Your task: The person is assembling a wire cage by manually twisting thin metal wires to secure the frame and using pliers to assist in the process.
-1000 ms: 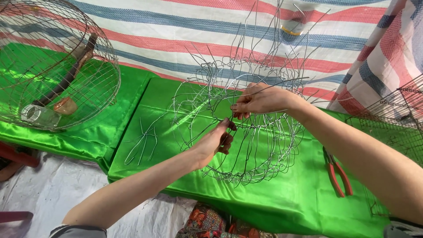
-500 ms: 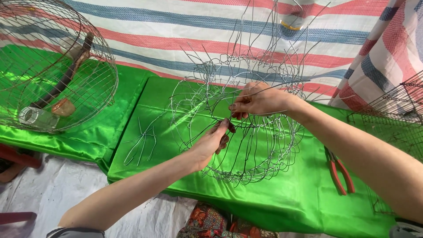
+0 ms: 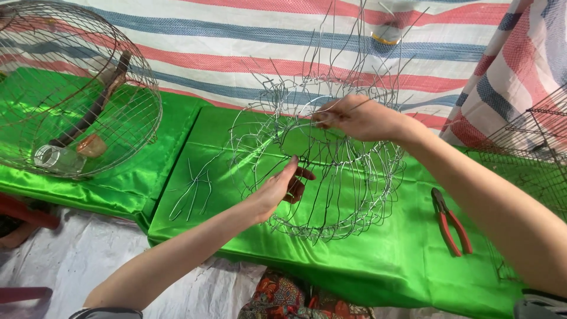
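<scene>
Head view, hands [image 3: 277, 192] spread wider, wire frame [image 3: 331, 177] raised

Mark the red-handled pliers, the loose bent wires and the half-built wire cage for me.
red-handled pliers [image 3: 452, 223], head view, on the handles near the pivot.
loose bent wires [image 3: 192, 190], head view, on the middle of the bundle on the green cloth.
half-built wire cage [image 3: 360, 195], head view, on its right-hand side wires.

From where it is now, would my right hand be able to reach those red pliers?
Probably yes: the red pliers lie uncovered on the green cloth beside the right forearm, but the right hand now pinches the wire frame.
</scene>
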